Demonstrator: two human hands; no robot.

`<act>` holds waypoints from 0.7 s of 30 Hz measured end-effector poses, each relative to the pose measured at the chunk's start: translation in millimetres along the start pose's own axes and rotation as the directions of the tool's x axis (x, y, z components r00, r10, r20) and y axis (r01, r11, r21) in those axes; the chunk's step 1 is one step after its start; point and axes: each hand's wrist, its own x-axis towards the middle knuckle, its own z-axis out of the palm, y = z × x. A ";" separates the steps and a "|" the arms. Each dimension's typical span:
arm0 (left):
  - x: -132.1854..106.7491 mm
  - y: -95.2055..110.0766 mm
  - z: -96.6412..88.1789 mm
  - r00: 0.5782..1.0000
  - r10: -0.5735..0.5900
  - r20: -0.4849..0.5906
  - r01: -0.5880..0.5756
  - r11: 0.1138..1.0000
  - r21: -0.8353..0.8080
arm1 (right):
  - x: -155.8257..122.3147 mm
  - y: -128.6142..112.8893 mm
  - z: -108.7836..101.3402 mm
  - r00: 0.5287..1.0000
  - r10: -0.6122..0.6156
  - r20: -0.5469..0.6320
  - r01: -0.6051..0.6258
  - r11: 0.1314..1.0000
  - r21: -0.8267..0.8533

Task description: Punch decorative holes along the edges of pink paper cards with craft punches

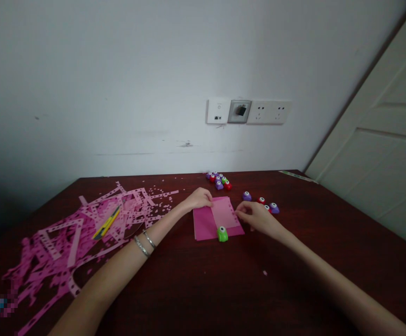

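Note:
A stack of pink paper sheets (210, 223) lies on the dark wooden table (294, 261), with a lighter pink sheet (225, 213) on top. My left hand (198, 199) rests with curled fingers on the top left corner of the paper. My right hand (257, 217) pinches the right edge of the lighter sheet. A green paper punch (222, 234) sits on the front edge of the stack, between both hands.
A heap of punched pink paper strips (69, 238) covers the left of the table, with a yellow utility knife (106, 222) on it. Several small punches (218, 180) cluster by the wall; three more (261, 202) lie behind my right hand. Wall sockets (248, 111) above; door at right.

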 end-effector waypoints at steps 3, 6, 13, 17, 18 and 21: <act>-0.7 1.7 -7.8 0.999 -0.013 0.033 0.017 0.994 -0.108 | 9.5 6.3 -1.4 1.000 0.017 -0.007 -0.017 0.995 0.094; -1.7 2.6 -13.6 1.000 -0.021 0.024 0.023 0.993 -0.114 | 16.3 6.2 -0.1 0.999 0.046 0.025 -0.049 0.987 0.156; -4.6 5.4 -17.7 0.999 -0.006 0.040 0.008 0.999 -0.054 | 25.5 8.2 8.0 0.995 0.083 0.049 -0.088 0.989 0.119; -7.2 8.0 -20.7 0.998 -0.015 0.060 0.019 0.997 -0.077 | 28.9 15.4 11.9 0.995 0.070 0.067 -0.079 0.987 0.142; -7.8 8.1 -21.1 0.997 -0.028 0.070 0.034 0.996 -0.083 | 29.5 17.3 12.8 0.994 0.075 0.079 -0.086 0.984 0.154; -9.1 6.7 -20.7 0.993 -0.057 0.107 0.067 0.993 -0.096 | 30.4 21.8 14.8 0.991 0.092 0.100 -0.108 0.980 0.167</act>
